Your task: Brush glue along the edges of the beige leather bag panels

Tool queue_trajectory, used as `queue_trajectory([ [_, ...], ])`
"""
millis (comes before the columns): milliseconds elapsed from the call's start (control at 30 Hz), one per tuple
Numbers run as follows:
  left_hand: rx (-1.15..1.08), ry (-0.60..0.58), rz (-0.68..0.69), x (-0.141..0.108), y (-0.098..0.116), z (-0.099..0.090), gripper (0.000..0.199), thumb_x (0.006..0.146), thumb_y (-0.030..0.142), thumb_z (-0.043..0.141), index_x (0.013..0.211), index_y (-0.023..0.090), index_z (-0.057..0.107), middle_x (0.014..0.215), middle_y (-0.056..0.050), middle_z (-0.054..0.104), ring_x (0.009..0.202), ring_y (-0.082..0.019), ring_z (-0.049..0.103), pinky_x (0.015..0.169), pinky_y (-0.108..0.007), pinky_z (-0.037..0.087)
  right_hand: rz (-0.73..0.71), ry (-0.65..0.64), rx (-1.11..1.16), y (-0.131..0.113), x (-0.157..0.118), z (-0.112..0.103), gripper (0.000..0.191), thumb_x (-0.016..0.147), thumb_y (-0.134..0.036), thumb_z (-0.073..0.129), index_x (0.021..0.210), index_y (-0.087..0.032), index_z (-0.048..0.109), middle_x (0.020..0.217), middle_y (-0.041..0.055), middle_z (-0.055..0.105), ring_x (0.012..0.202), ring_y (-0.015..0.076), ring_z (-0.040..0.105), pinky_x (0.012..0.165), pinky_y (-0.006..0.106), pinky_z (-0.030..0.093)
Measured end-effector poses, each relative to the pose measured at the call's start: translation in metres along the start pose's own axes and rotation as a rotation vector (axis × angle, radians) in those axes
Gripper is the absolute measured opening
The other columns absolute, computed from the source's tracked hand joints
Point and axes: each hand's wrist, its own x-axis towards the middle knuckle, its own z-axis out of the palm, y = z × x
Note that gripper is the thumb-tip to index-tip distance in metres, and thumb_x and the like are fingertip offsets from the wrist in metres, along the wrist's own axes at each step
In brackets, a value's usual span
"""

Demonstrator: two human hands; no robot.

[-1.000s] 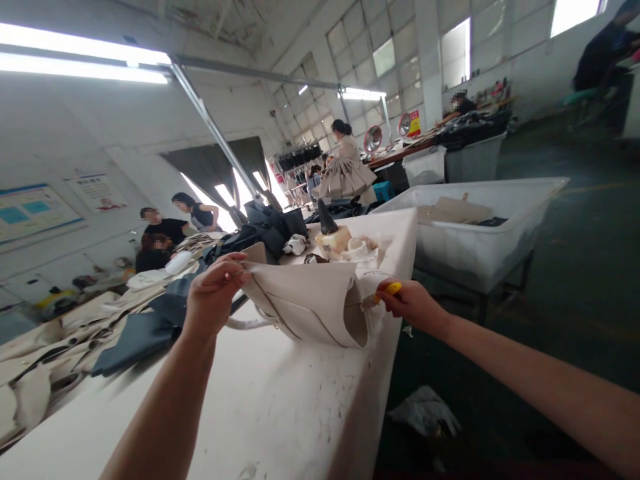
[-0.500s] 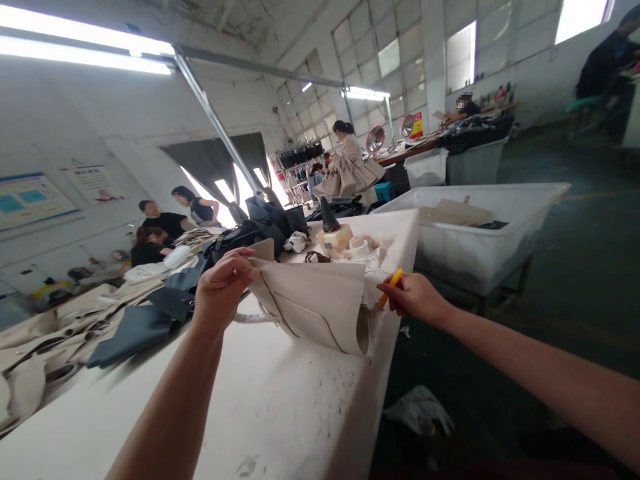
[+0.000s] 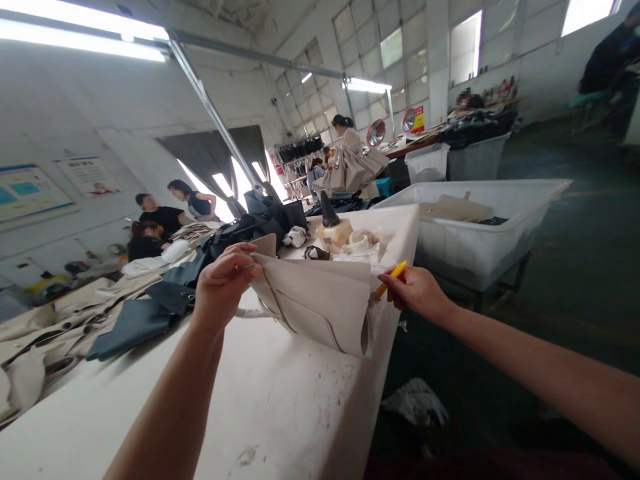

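Observation:
A cream leather piece [image 3: 315,303], rolled or folded over with dark edge lines, is held up over the white table [image 3: 250,407]. My left hand [image 3: 225,277] pinches its upper left corner. On the other side, my right hand [image 3: 417,290] is closed around a yellow-handled tool [image 3: 393,278], beside the piece's right edge. A thin thread or wire seems to run between the tool and the piece; its end is too small to make out.
Behind the piece stand a block with a black cone [image 3: 329,210] and a white tape roll [image 3: 358,241]. Dark and cream leather pieces [image 3: 135,327] are piled at the left. A white bin [image 3: 465,247] stands at the right. Several people work farther back.
The yellow tool and my right hand have shifted slightly, and the tool's handle tilts a little more. The view has moved slightly. Both hands keep their holds.

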Motion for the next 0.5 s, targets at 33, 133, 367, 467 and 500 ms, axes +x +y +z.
queue_trajectory([
  [33, 0.002, 0.006, 0.006, 0.0, 0.0, 0.0, 0.012, 0.071, 0.018, 0.064, 0.061, 0.02, 0.057, 0.072, -0.001, 0.056, 0.095, -0.02, 0.056, 0.087, -0.034, 0.044, 0.01, -0.016, 0.001, 0.002, 0.0, 0.0, 0.05, 0.075, -0.064, 0.052, 0.07, -0.014, 0.053, 0.054, 0.0027, 0.058, 0.042, 0.0105, 0.052, 0.039, 0.018, 0.042],
  [133, 0.008, 0.034, 0.011, -0.002, 0.0, -0.002, 0.014, 0.07, 0.017, 0.065, 0.06, 0.021, 0.056, 0.069, -0.001, 0.055, 0.094, -0.02, 0.057, 0.09, -0.036, 0.043, 0.062, -0.07, 0.017, 0.003, -0.004, -0.002, 0.051, 0.073, -0.065, 0.053, 0.065, -0.014, 0.051, 0.054, 0.0038, 0.058, 0.04, 0.0099, 0.051, 0.038, 0.017, 0.041],
  [367, 0.035, 0.055, -0.004, -0.006, 0.002, -0.003, 0.014, 0.069, 0.021, 0.066, 0.059, 0.022, 0.056, 0.066, -0.001, 0.054, 0.092, -0.022, 0.057, 0.09, -0.039, 0.044, 0.15, -0.054, 0.127, 0.003, -0.02, 0.0, 0.056, 0.068, -0.069, 0.054, 0.062, -0.013, 0.052, 0.051, 0.0048, 0.056, 0.037, 0.0096, 0.048, 0.035, 0.019, 0.039],
  [467, 0.024, 0.054, 0.015, -0.007, 0.004, -0.003, 0.014, 0.069, 0.019, 0.066, 0.059, 0.022, 0.057, 0.064, -0.001, 0.053, 0.091, -0.021, 0.057, 0.09, -0.039, 0.043, 0.23, -0.093, 0.136, 0.008, -0.028, 0.002, 0.06, 0.065, -0.073, 0.055, 0.06, -0.013, 0.051, 0.05, 0.0052, 0.056, 0.037, 0.0094, 0.048, 0.035, 0.018, 0.039],
  [500, 0.018, 0.053, 0.016, -0.008, 0.004, -0.003, 0.014, 0.069, 0.018, 0.066, 0.06, 0.022, 0.057, 0.063, -0.001, 0.052, 0.091, -0.021, 0.057, 0.09, -0.038, 0.043, 0.24, -0.089, 0.134, 0.009, -0.03, 0.002, 0.06, 0.064, -0.073, 0.055, 0.059, -0.013, 0.052, 0.05, 0.0053, 0.056, 0.037, 0.0092, 0.048, 0.035, 0.018, 0.039],
])
